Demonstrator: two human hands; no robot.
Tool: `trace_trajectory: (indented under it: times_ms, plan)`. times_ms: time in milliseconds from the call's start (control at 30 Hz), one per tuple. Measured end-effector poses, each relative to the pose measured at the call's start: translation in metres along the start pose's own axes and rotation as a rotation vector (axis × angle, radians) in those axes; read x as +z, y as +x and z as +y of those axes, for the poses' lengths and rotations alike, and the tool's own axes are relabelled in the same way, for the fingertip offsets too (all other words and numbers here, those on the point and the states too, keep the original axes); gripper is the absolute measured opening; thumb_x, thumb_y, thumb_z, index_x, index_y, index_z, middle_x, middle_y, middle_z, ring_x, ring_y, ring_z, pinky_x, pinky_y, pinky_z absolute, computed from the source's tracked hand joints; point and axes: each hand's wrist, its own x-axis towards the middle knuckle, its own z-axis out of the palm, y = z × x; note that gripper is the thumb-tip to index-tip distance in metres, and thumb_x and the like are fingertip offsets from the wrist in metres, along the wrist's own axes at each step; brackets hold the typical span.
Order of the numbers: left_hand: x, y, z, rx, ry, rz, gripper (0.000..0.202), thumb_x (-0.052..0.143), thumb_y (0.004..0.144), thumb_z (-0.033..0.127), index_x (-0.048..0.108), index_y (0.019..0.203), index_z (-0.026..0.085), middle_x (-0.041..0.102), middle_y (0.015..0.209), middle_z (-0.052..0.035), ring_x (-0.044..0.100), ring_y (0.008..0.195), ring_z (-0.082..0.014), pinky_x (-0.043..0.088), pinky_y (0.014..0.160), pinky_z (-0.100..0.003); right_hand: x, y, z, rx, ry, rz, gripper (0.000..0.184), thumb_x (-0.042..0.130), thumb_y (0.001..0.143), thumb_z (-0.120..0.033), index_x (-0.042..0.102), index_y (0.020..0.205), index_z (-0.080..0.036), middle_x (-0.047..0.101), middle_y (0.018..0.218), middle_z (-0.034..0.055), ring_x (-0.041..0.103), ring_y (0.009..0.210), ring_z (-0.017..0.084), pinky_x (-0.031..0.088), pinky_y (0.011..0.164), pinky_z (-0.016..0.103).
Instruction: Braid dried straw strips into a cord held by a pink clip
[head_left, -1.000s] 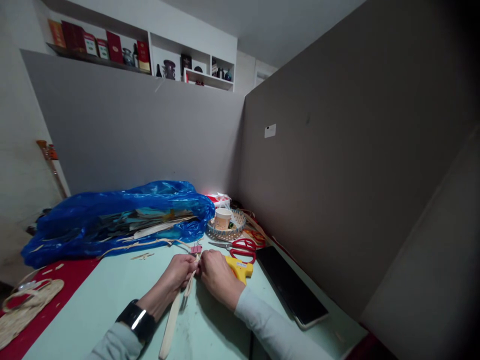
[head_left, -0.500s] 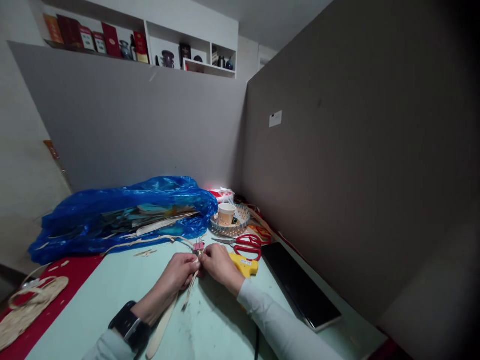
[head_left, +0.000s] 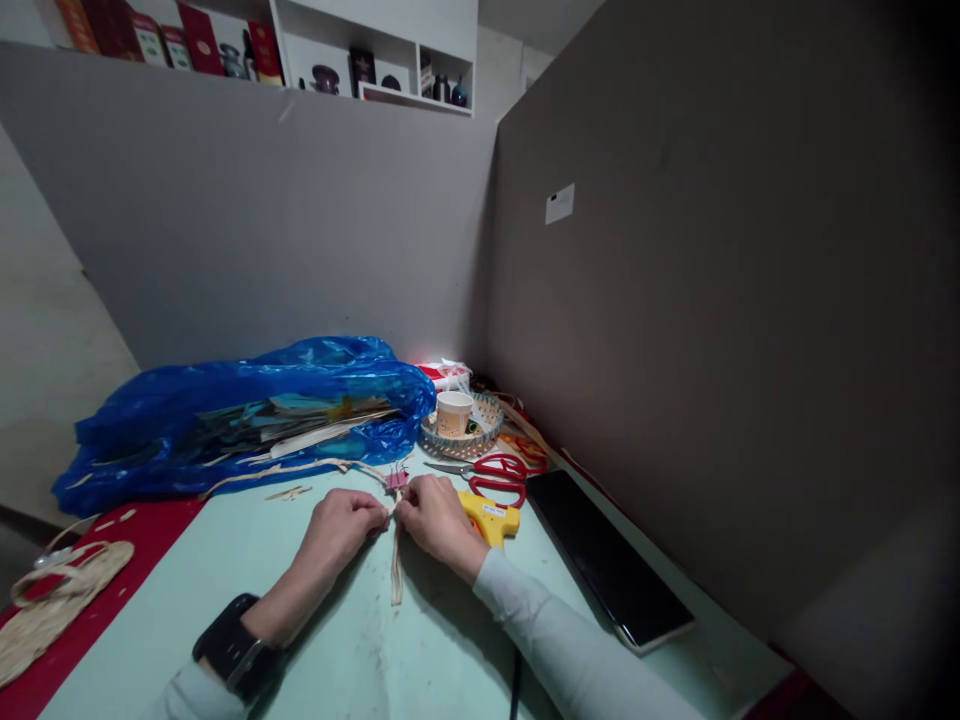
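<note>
Pale, flat plant-fibre strips (head_left: 396, 578) hang down toward me from between my hands, over the pale green table top. My left hand (head_left: 341, 535), with a black watch on the wrist, is closed, thumb and fingertips pinching a strip's end. Close beside it, my right hand (head_left: 441, 522) is closed on the strips just below a pink binder clip (head_left: 396, 480). The fingertips of the two hands are slightly apart. From the clip a long braided cord (head_left: 289, 468) runs left. A yellow glue gun (head_left: 491, 515) lies partly behind my right hand.
Red-handled scissors (head_left: 499, 468) and a woven basket (head_left: 461, 440) with a paper cup (head_left: 454, 413) stand behind. A blue plastic bag (head_left: 247, 375) of strips lies at back left. At right is a black flat panel (head_left: 600, 560); far left, a woven sandal (head_left: 64, 605).
My left hand has drawn slightly left, away from my right fingers. The wide strip beneath my left forearm is gone from sight, and the hanging strips now point straight toward me. The view tilts lower.
</note>
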Motion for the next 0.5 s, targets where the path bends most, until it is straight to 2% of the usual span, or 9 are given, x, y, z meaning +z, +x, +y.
trace_trajectory:
  times_ms: [100, 167, 267, 500]
  plan:
    - [0.004, -0.012, 0.016, 0.092, 0.283, 0.086, 0.023, 0.058, 0.085, 0.024, 0.065, 0.064, 0.016, 0.064, 0.065, -0.0010, 0.061, 0.071, -0.0192, 0.044, 0.070, -0.033, 0.000, 0.000, 0.000, 0.001, 0.001, 0.011, 0.022, 0.053, 0.078, -0.014, 0.074, 0.083, -0.012, 0.073, 0.085, 0.0153, 0.062, 0.079, 0.022, 0.030, 0.062, 0.029]
    - [0.011, -0.022, 0.025, 0.148, 0.429, 0.125, 0.027, 0.050, 0.085, 0.018, 0.066, 0.063, 0.016, 0.068, 0.071, -0.0071, 0.062, 0.077, -0.0236, 0.040, 0.073, -0.034, 0.001, 0.001, 0.001, 0.003, 0.011, 0.020, 0.023, 0.053, 0.077, -0.014, 0.075, 0.083, -0.012, 0.073, 0.085, 0.0159, 0.062, 0.077, 0.021, 0.030, 0.061, 0.028]
    - [0.022, -0.033, 0.031, 0.191, 0.592, 0.141, 0.030, 0.042, 0.087, 0.015, 0.068, 0.072, 0.014, 0.069, 0.082, -0.0130, 0.064, 0.081, -0.0265, 0.039, 0.072, -0.034, 0.004, 0.002, 0.003, 0.005, 0.039, 0.029, 0.023, 0.053, 0.075, -0.012, 0.075, 0.082, -0.012, 0.073, 0.084, 0.0152, 0.061, 0.074, 0.020, 0.030, 0.060, 0.027]
    - [0.034, -0.046, 0.034, 0.227, 0.752, 0.078, 0.034, 0.036, 0.087, 0.008, 0.068, 0.098, 0.009, 0.068, 0.095, -0.0161, 0.068, 0.083, -0.0283, 0.045, 0.072, -0.035, -0.004, 0.003, 0.005, 0.000, 0.136, 0.011, 0.021, 0.054, 0.072, -0.008, 0.074, 0.070, -0.012, 0.069, 0.067, 0.0072, 0.053, 0.063, 0.013, 0.030, 0.057, 0.023]
